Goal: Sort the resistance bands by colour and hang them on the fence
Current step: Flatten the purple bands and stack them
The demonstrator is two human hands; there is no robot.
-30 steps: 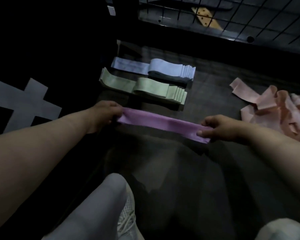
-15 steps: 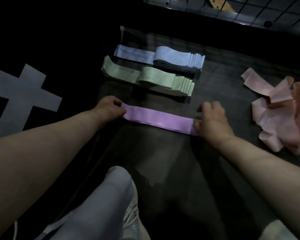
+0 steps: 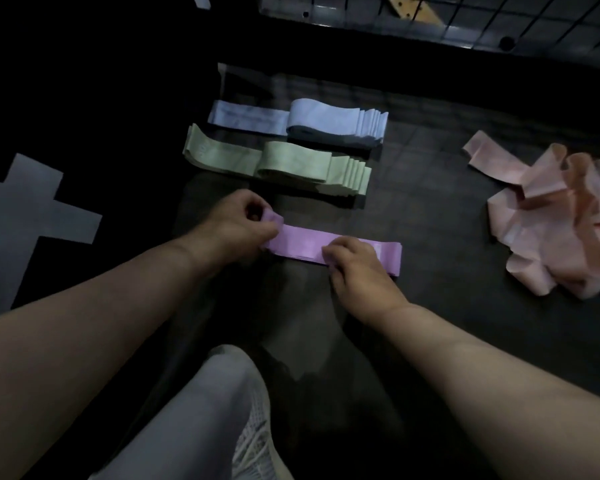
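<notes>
A purple resistance band (image 3: 302,242) lies flat on the dark floor in front of me. My left hand (image 3: 234,221) pinches its left end, which is lifted and curled over. My right hand (image 3: 355,268) rests on the band's middle with fingers curled down; whether it grips is unclear. Beyond it lie a neat stack of green bands (image 3: 284,164) and, farther back, a stack of light blue bands (image 3: 312,121). A loose heap of pink bands (image 3: 551,220) sits at the right. The wire fence (image 3: 499,19) runs along the top.
My knee in light trousers and a white shoe (image 3: 250,441) fill the bottom centre. A pale cross-shaped floor mark (image 3: 25,216) lies at the left. A yellow wooden piece (image 3: 414,10) shows behind the fence. Dark floor separates the purple band from the pink heap.
The purple band came down onto the floor. My right hand slid from its right end to its middle, and my left hand has lifted and folded the left end.
</notes>
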